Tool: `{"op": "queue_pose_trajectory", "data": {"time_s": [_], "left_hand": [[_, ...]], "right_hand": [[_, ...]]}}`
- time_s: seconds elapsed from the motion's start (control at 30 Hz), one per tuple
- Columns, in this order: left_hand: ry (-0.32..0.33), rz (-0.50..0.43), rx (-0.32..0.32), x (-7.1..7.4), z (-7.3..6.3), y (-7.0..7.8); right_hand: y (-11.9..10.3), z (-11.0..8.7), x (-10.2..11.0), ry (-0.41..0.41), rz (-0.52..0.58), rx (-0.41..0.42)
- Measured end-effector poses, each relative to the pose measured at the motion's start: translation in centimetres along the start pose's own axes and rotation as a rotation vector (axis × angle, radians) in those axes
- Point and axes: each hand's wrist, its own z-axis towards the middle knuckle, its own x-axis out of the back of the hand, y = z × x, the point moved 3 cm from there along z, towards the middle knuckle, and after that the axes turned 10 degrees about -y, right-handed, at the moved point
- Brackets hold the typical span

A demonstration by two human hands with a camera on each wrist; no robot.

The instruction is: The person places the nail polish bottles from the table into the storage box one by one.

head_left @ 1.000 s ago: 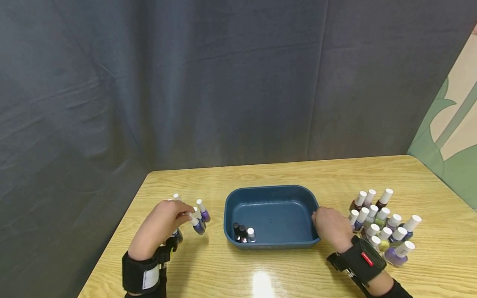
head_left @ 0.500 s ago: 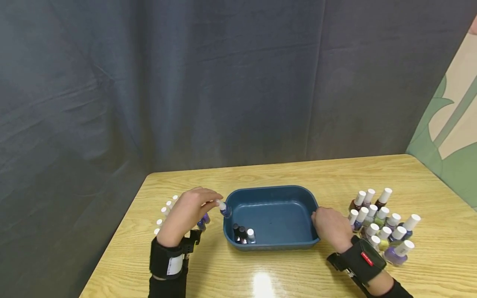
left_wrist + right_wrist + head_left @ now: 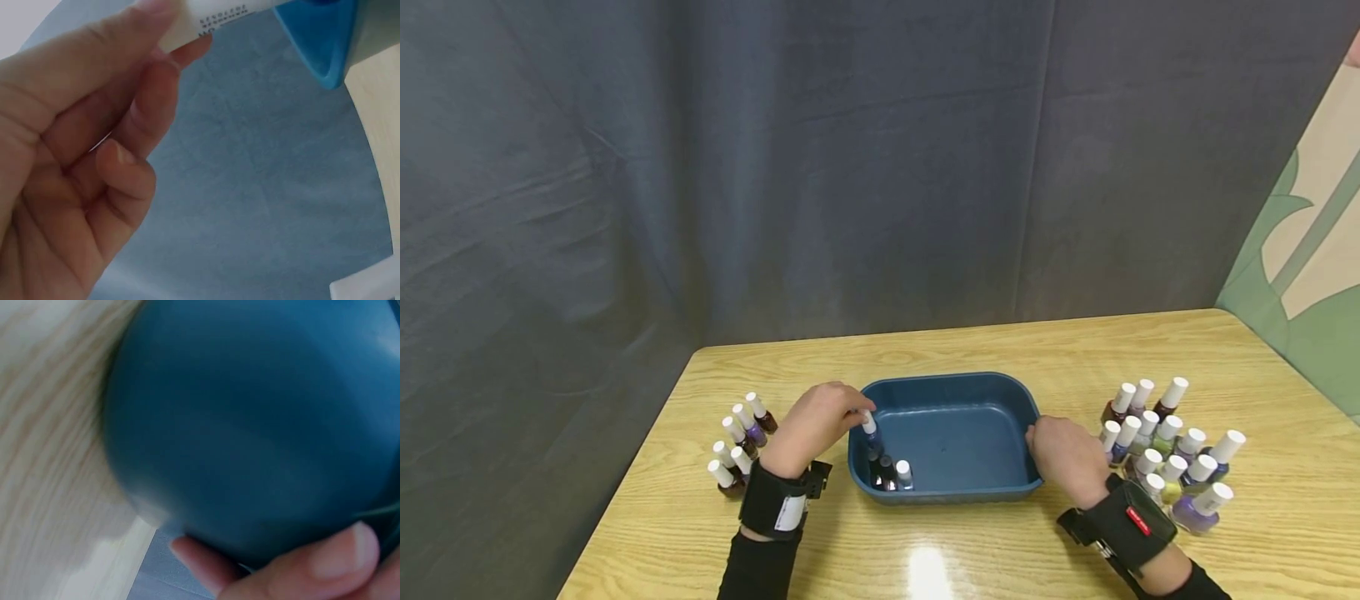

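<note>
My left hand pinches the white cap of a nail polish bottle with dark blue polish. The bottle stands tilted inside the left end of a blue plastic bin; whether its base touches the floor cannot be told. In the left wrist view, thumb and fingers hold the printed white cap. Two black-capped bottles and one white-capped bottle stand in the bin's front left corner. At the right end, my right hand grips the bin's rim. The right wrist view shows its fingertips at the rim.
Several white-capped nail polish bottles stand on the wooden table left of my left hand, which hides part of that side. A denser cluster of bottles stands right of the bin, close to my right wrist. A grey curtain hangs behind.
My left hand has carried the blue polish bottle rightward from the left group, over the bin's left rim and into the bin. The right hand has stayed on the rim.
</note>
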Motion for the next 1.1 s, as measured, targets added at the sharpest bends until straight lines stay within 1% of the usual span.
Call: {"op": "queue_pose_trajectory", "data": {"time_s": [0.07,0.2,0.43,0.63,0.8,0.93,1.1], "left_hand": [[-0.016,-0.012,-0.004,-0.3,0.1,0.1],[-0.021,-0.015,-0.02,-0.7,0.3,0.1],[-0.05,-0.005,-0.011,-1.1,0.4,0.1],[-0.076,-0.012,-0.005,-1.3,0.5,0.2],[-0.098,-0.006,0.017,-1.2,0.5,0.3],[-0.105,-0.005,0.033,-1.2,0.5,0.4],[-0.101,0.014,0.037,-1.2,0.5,0.5]], "right_hand": [[0.0,0.0,0.0,-0.003,0.001,-0.003],[0.0,0.0,0.0,-0.006,0.0,-0.001],[-0.1,-0.1,0.1,-0.002,-0.002,0.005],[-0.1,-0.1,0.0,0.001,0.001,0.004],[0.0,-0.1,0.0,0.013,0.002,0.014],[0.0,-0.1,0.0,0.029,-0.004,0.027],[0.0,-0.1,0.0,0.033,-0.011,0.031]]}}
